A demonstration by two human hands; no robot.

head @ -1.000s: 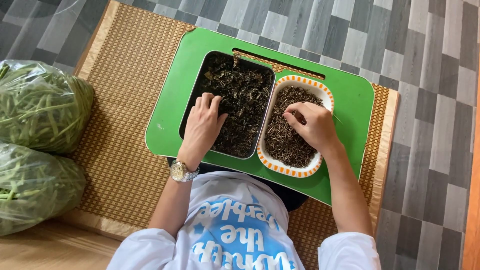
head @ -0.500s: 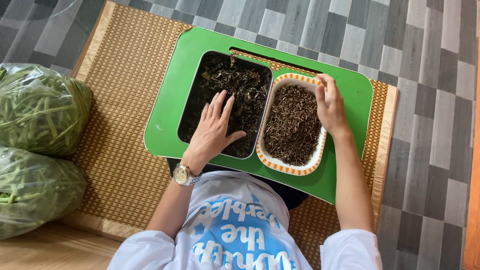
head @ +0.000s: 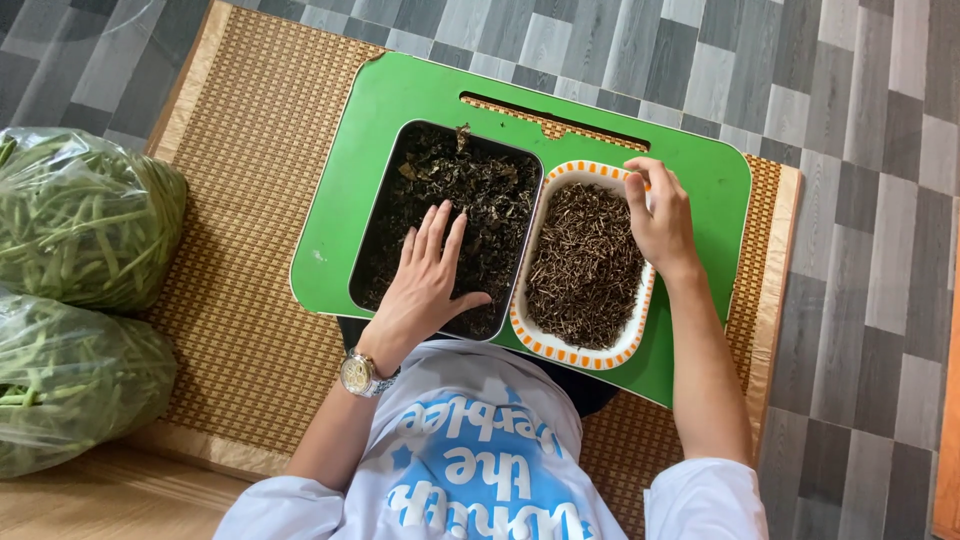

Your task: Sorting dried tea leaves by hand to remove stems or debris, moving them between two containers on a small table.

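Leaves (head: 470, 190), dark and crumpled, fill the black tray (head: 372, 262) on the green board (head: 400, 95). Just beside it on the right, touching it, stands the white dish (head: 560, 350) with an orange-patterned rim, holding thin brown stems (head: 585, 265). I see my left hand (head: 428, 275) lying flat on the leaves at the near side of the tray, fingers spread and loose, gripping nothing. My right hand (head: 658, 215) sits at the far right rim of the dish, fingers curled toward the stems; I cannot tell whether they pinch any. The stems lie mostly to the left of and below that hand. A watch (head: 358, 373) is on my left wrist. The board rests on a woven mat (head: 250, 150). Two clear bags of green beans (head: 70, 225) lie at the mat's left edge.
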